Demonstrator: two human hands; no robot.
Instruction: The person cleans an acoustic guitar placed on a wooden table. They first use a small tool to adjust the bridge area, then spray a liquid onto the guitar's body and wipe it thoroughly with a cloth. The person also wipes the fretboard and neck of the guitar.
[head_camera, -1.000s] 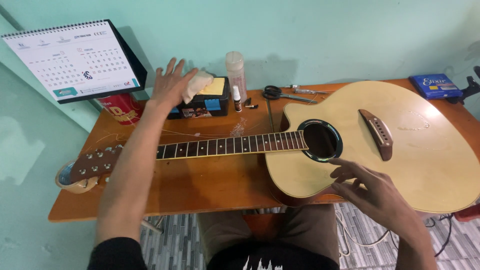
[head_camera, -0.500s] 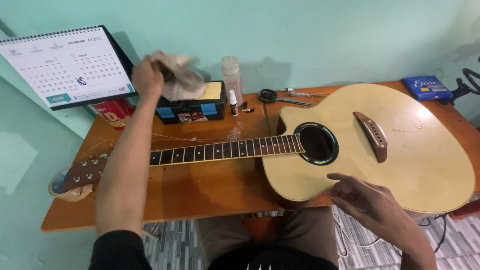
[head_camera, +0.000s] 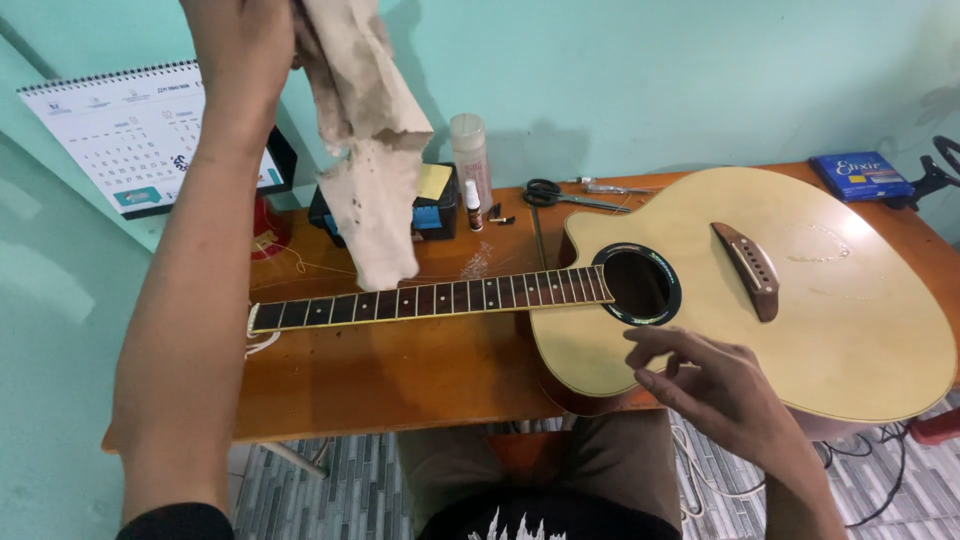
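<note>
Overhead, left hand (head_camera: 235, 45) grip around stained cloth (head_camera: 368, 150), dangling before black box (head_camera: 432, 205); right hand (head_camera: 715, 385) loose.

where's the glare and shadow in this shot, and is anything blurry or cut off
Head view: soft glare on the guitar top beyond the bridge; the raised cloth throws a shadow on the green wall; the left hand is cropped by the top edge; the right hand is fairly sharp; the table edges bow slightly.

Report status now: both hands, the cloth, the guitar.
Left hand raised, gripping stained cloth. Right hand rests on guitar edge. Fretboard unobstructed.
</note>
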